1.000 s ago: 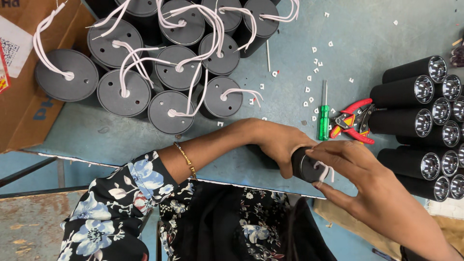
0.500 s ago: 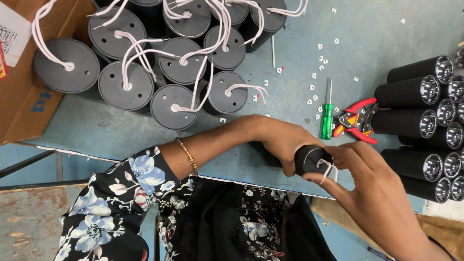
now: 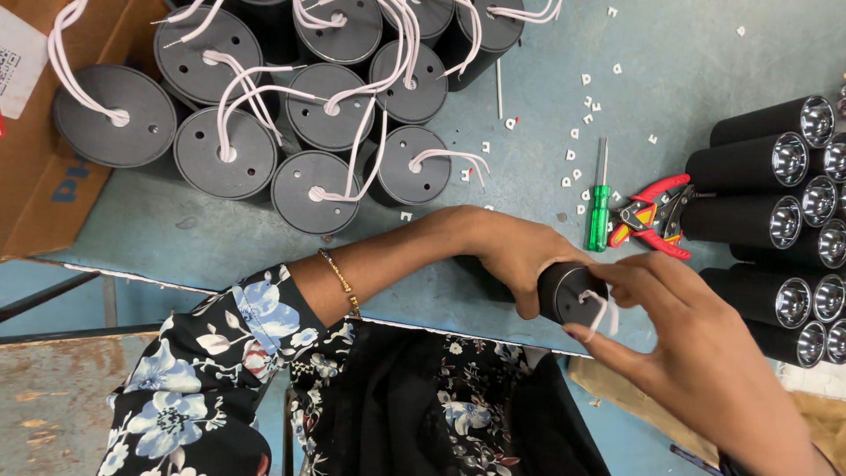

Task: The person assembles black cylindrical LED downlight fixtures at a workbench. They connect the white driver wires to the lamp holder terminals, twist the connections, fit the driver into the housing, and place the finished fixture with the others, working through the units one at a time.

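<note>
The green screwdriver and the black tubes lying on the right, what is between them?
In the head view, red-handled pliers lie between the green screwdriver and the black tubes, on the blue table.

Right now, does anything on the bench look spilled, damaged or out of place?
Only loose litter: small white plastic bits lie scattered over the blue-grey tabletop near the green-handled screwdriver and red-handled pliers. The left hand grips a black cylindrical lamp housing while the right hand pinches its white wires; no damage shows.

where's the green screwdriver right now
In the head view, the green screwdriver lies on the blue table, right of centre, just left of the red pliers and above the left hand.
</note>
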`<action>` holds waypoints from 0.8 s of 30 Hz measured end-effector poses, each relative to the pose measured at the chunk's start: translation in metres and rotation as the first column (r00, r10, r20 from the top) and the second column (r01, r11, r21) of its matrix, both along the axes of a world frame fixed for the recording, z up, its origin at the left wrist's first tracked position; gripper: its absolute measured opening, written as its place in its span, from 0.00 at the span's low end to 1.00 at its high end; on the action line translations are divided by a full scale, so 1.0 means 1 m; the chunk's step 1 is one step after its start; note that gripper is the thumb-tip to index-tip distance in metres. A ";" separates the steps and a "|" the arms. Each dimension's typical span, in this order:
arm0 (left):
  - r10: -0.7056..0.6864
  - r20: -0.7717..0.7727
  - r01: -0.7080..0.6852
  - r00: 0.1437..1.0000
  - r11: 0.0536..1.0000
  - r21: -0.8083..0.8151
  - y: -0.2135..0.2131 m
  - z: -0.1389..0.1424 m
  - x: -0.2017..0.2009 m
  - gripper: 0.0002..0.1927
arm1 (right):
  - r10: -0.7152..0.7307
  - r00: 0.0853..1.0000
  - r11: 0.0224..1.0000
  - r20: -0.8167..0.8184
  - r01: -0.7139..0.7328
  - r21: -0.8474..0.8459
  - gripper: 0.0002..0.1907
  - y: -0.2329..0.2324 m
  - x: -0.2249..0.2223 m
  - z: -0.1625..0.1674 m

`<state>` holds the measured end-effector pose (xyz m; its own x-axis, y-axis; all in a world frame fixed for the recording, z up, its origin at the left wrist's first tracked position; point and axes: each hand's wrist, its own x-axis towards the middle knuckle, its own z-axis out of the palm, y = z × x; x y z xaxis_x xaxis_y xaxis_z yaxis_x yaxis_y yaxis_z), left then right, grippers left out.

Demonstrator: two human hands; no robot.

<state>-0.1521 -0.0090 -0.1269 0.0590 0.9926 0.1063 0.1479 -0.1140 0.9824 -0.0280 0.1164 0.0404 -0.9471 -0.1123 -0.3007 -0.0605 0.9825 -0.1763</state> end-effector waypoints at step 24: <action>-0.002 -0.057 0.000 0.998 0.999 -0.033 -0.001 0.000 -0.001 0.36 | 0.117 0.991 0.985 0.064 -0.107 -0.137 0.29 0.006 -0.001 0.002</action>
